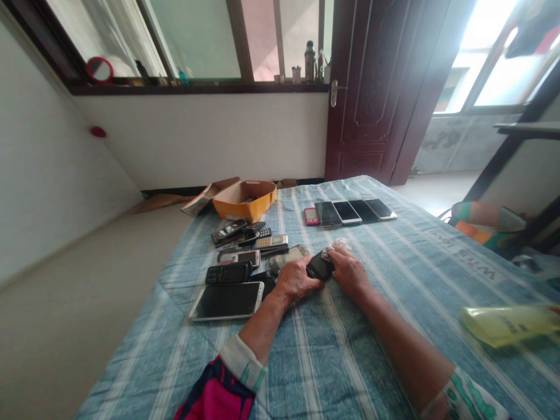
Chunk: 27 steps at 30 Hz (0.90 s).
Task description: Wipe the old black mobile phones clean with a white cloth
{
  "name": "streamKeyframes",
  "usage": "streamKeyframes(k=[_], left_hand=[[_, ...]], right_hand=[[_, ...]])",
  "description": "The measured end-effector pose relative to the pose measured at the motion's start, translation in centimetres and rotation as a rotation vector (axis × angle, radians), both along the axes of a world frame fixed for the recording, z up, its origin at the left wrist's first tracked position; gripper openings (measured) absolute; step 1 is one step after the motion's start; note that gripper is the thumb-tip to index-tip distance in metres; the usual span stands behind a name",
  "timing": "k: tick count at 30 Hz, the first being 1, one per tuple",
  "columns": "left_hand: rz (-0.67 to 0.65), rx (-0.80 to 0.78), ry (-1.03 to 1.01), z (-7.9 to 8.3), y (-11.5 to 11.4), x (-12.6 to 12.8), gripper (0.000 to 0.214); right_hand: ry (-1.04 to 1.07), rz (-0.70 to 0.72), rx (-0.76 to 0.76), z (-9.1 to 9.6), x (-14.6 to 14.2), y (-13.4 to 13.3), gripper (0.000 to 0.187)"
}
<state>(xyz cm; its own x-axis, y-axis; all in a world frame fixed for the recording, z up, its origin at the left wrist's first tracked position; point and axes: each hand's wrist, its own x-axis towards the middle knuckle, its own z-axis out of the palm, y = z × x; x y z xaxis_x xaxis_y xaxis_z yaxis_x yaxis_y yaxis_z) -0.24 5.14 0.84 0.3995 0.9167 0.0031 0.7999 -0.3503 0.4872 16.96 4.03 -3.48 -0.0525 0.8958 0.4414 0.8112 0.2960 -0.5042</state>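
At your left, the lid (212,195) tilts beside the open orange box (245,209); its front wall hides most of the inside, and you cannot tell what the dark patch in there is. In front of it, older phones (240,258) lie loosely heaped, with a large white phone (227,301) nearest you. Your left hand (294,283) has its fingers closed on the near-left edge of the black phone (319,268), just above the striped cloth (332,356), right of the heap. Your right hand (350,271) pinches a white wad (342,244) against that phone's far-right side. This looks like the wiping step, seemingly partway through; the next move calls for a firm left hold and a light right stroke over the screen. Beyond your hands, a small red phone (312,217) starts a neat row of phones (347,212). Far right lies a yellow pouch (503,326); you cannot tell whether it holds anything.
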Motion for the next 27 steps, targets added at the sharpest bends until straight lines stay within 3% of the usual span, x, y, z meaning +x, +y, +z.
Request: streamKeyframes(k=[6, 13, 15, 21, 23, 27], left_hand=[[0.003, 0.050, -0.019, -0.3, 0.2, -0.2, 0.038], [0.013, 0.030, -0.001, 0.0, -0.2, 0.1, 0.038], [0.003, 0.034, 0.001, -0.1, -0.1, 0.0, 0.038], [0.006, 0.067, 0.028, -0.5, 0.2, -0.1, 0.037], [0.017, 0.067, 0.027, -0.4, 0.1, -0.1, 0.038], [0.009, 0.042, 0.009, -0.1, -0.1, 0.0, 0.040]], right_hand=[[-0.030, 0.233, 0.059, 0.3, -2.3, -1.3, 0.031], [-0.032, -0.041, -0.022, 0.0, -0.8, 0.4, 0.037], [-0.030, -0.034, -0.021, 0.0, -0.8, 0.1, 0.036], [-0.050, 0.203, 0.043, 0.5, -2.5, -1.9, 0.030], [-0.059, 0.192, 0.048, 0.5, -2.4, -1.8, 0.030], [-0.057, 0.026, 0.016, 0.1, -0.8, -0.6, 0.035]])
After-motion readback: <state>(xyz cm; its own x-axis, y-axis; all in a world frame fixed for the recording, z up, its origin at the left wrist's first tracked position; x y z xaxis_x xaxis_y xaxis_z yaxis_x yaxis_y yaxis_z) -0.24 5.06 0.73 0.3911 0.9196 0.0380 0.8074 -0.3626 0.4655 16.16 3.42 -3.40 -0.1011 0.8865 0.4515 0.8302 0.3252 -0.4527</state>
